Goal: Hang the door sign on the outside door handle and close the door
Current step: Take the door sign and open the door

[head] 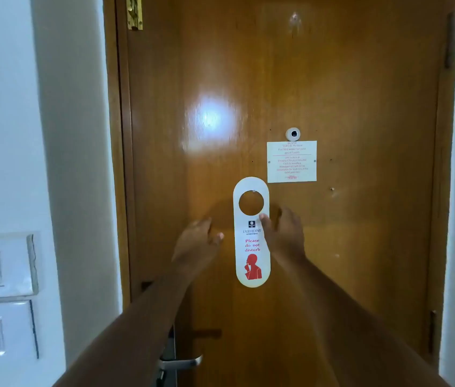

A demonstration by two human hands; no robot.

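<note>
A white door sign point(251, 247) with red "Please do not disturb" lettering hangs flat against the inside of the wooden door point(360, 247), its round hole caught on a small pin. My right hand point(286, 236) grips the sign's right edge just below the hole, thumb on the front. Just left of the sign, my left hand point(198, 240) is open with its fingers apart, close to the door and holding nothing. A silver lever door handle point(184, 361) sits low on the door's left side, partly hidden by my left forearm. The door stands shut in its frame.
A peephole point(293, 134) and a white notice point(291, 161) are fixed to the door above the sign. A brass bolt point(134, 12) sits at the top left. White wall switch plates point(0, 269) are on the left wall. Hinges run down the right frame.
</note>
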